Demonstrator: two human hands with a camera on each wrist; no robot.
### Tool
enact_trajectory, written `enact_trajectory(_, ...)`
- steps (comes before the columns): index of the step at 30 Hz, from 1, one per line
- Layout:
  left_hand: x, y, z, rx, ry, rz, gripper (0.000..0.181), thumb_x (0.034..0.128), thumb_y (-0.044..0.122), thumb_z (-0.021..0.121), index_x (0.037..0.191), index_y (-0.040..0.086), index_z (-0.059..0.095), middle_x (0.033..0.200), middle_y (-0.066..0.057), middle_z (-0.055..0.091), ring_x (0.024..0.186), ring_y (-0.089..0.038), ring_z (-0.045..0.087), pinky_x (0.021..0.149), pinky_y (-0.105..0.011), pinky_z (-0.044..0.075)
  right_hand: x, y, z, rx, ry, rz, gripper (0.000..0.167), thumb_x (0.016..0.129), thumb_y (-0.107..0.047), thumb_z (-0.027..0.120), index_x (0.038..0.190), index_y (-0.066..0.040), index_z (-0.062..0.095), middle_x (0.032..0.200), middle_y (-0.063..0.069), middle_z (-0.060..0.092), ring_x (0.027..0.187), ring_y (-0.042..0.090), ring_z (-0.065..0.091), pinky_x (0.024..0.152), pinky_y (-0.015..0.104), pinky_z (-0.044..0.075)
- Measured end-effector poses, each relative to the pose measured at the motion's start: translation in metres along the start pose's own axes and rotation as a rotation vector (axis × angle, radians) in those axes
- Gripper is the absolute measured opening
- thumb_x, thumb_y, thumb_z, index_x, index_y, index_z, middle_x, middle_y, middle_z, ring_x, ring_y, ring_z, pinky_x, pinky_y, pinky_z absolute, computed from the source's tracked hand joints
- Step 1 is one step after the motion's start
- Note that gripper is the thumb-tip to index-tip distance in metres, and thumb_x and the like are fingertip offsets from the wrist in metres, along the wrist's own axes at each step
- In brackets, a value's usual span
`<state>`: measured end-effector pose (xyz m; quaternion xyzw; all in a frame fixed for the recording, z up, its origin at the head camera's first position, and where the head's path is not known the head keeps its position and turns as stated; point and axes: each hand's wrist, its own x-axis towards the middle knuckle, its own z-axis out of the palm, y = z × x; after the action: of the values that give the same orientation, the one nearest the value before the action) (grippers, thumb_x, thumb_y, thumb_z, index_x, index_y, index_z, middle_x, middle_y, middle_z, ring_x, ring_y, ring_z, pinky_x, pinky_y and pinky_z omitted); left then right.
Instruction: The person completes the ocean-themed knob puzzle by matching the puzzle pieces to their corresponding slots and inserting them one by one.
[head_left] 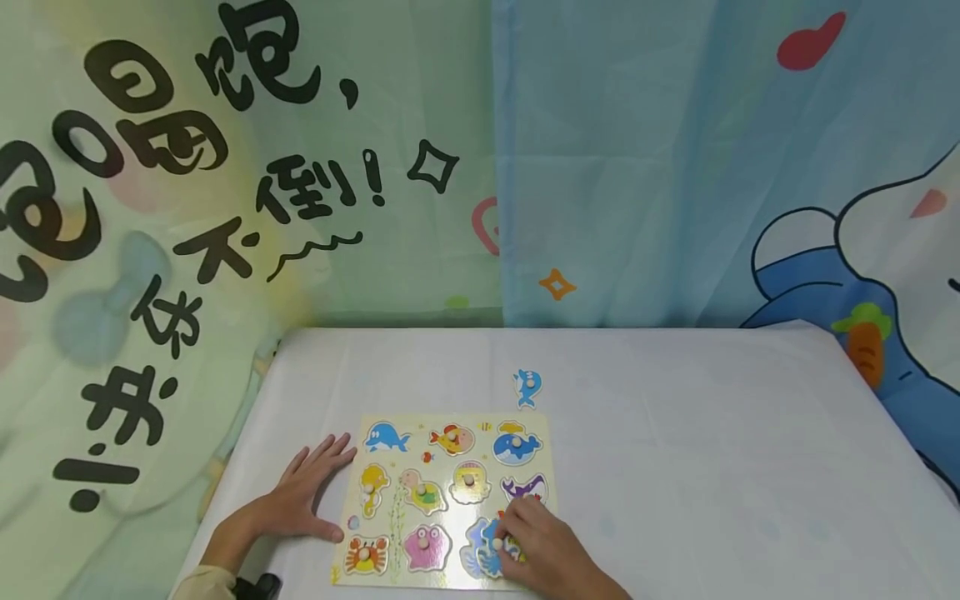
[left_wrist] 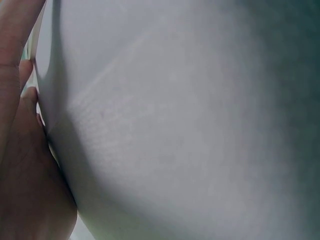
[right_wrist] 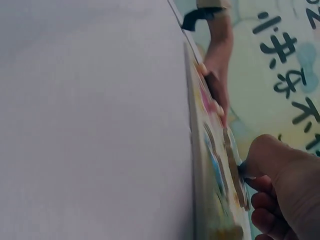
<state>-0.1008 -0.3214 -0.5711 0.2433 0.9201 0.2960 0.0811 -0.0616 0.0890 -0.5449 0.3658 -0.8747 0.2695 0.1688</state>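
Note:
A peg puzzle board [head_left: 453,581] with sea-animal pieces lies on the white table. At its lower right my right hand [head_left: 551,546] pinches the knob of a blue puzzle piece [head_left: 487,557], partly hidden by the fingers. The piece overlaps a pale blue printed shape on the board, slightly off to its right. Seen edge-on in the right wrist view, the puzzle piece [right_wrist: 232,167] is raised a little above the board. My left hand [head_left: 300,496] lies with spread fingers at the board's left edge, fingertips and thumb close against it.
Beyond the board's upper right edge lies a loose blue fish-shaped piece [head_left: 528,387]. Several other knobbed pieces, such as the pink octopus [head_left: 425,550] and the crab [head_left: 367,556], sit on the board. A printed curtain [head_left: 637,167] hangs behind the white table [head_left: 712,467].

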Motion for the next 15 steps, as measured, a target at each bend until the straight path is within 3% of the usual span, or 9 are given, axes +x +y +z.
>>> enact_trajectory(3, -0.001, -0.001, 0.004, -0.014, -0.013, -0.010, 0.109, 0.0643, 0.064, 0.079, 0.152, 0.020, 0.030, 0.164, -0.006, 0.018, 0.149, 0.004, -0.008, 0.109, -0.010, -0.020, 0.005, -0.009, 0.012, -0.025, -0.009, -0.035, 0.022, 0.064, -0.013, 0.078, 0.078, -0.019, 0.062, 0.079, -0.012, 0.044, 0.074, -0.001, 0.037, 0.062, 0.004, 0.030)
enact_trajectory(8, -0.002, -0.002, 0.005, 0.022, -0.019, -0.012, 0.110, 0.0646, 0.066, 0.077, 0.153, 0.022, 0.028, 0.164, -0.003, 0.016, 0.149, 0.005, -0.010, 0.107, -0.007, -0.021, 0.009, -0.018, 0.021, -0.044, -0.066, 0.041, 0.019, 0.067, -0.015, 0.078, 0.077, -0.019, 0.063, 0.078, -0.013, 0.042, 0.073, -0.001, 0.035, 0.061, 0.005, 0.029)
enact_trajectory(11, -0.001, -0.001, 0.002, 0.015, -0.014, -0.005, 0.109, 0.0649, 0.064, 0.078, 0.152, 0.020, 0.029, 0.164, -0.006, 0.017, 0.151, -0.001, -0.008, 0.107, -0.008, -0.021, 0.011, -0.021, 0.023, -0.062, -0.088, 0.077, 0.017, 0.068, -0.017, 0.077, 0.077, -0.019, 0.063, 0.078, -0.013, 0.042, 0.074, -0.001, 0.036, 0.062, 0.005, 0.031)
enact_trajectory(15, -0.001, 0.001, 0.000, -0.009, -0.022, -0.023, 0.110, 0.0647, 0.063, 0.079, 0.152, 0.019, 0.029, 0.163, -0.010, 0.018, 0.153, -0.012, -0.002, 0.115, -0.021, -0.017, 0.012, -0.021, 0.024, -0.101, -0.106, 0.095, 0.016, 0.068, -0.018, 0.077, 0.076, -0.019, 0.064, 0.077, -0.013, 0.043, 0.072, -0.001, 0.036, 0.062, 0.006, 0.033)
